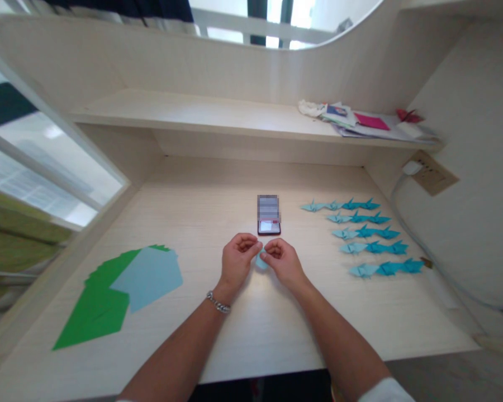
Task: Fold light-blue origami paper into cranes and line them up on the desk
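Between my two hands is a small folded piece of light blue paper [261, 261], low over the desk. My left hand [240, 258], with a chain bracelet [218, 302] at the wrist, pinches the paper's left side between thumb and fingers. On the right side my right hand [283, 260] pinches it the same way. The fingers hide much of the paper, so its exact folds cannot be made out. Just beyond the fingertips lies a phone [269, 215] with its screen lit and blurred.
Rows of blue folded paper cranes [366, 233] stand at the right. At the left lie fanned green sheets [96, 307] and light blue sheets [151, 276]. A shelf [218, 114] crosses the back, with papers [360, 119] on it. A cable [414, 237] runs down from a wall socket [433, 173].
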A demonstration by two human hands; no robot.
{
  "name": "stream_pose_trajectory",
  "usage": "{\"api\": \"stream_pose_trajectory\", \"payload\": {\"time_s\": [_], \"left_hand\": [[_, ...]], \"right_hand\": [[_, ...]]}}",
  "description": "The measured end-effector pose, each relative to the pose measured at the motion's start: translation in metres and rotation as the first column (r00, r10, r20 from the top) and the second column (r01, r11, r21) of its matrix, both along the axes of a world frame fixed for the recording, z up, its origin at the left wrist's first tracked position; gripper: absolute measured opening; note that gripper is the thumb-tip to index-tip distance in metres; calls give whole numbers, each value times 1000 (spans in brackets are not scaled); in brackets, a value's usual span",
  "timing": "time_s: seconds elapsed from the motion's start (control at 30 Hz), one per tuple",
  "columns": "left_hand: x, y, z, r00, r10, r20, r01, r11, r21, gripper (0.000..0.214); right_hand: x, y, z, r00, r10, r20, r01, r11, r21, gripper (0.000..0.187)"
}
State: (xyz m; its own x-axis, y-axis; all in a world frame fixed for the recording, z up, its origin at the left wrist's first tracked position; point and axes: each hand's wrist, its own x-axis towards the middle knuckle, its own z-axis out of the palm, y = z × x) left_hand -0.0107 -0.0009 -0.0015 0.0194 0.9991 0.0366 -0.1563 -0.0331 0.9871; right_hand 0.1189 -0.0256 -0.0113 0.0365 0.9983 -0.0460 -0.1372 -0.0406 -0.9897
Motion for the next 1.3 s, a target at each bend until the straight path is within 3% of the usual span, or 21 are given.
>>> {"api": "stream_pose_trajectory", "payload": {"time_s": [0.23, 0.5, 0.6, 0.7, 0.8, 0.9, 1.03, 1.2, 1.3], "left_hand": [[0, 1, -3, 987, -161, 19, 162, 984, -74, 37], [-1, 1, -1, 998, -48, -37, 46, 997, -60, 34], [0, 1, 1, 990, -142, -14, 140, 985, -100, 36], [-1, 1, 0, 971, -221, -97, 211, 972, -103, 28], [-2, 2, -2, 957, -184, -224, 175, 983, -59, 23], [-3, 3, -2, 956, -136, -261, 130, 991, -40, 22], [-2, 2, 1, 964, -147, -222, 140, 989, -48, 24], [-1, 0, 3, 975, -121, -188, 121, 993, -15, 21], [-2, 1, 3, 977, -135, -164, 132, 991, -31, 22]], "right_hand": [[6, 2, 4, 993, -108, 47, 105, 993, 58, 23], [3, 1, -2, 1000, 20, -24, -22, 996, -84, 34], [5, 2, -1, 999, -39, -11, 38, 997, -73, 37], [8, 3, 2, 997, -81, 16, 82, 995, -64, 40], [10, 3, 3, 999, -41, 22, 42, 996, -81, 46], [13, 4, 1, 999, 27, 47, -22, 995, -97, 32], [15, 5, -3, 990, 30, 138, -17, 995, -96, 30], [14, 2, 0, 983, 144, 112, -134, 986, -94, 32], [12, 0, 3, 981, 129, 141, -121, 990, -69, 32]]}}
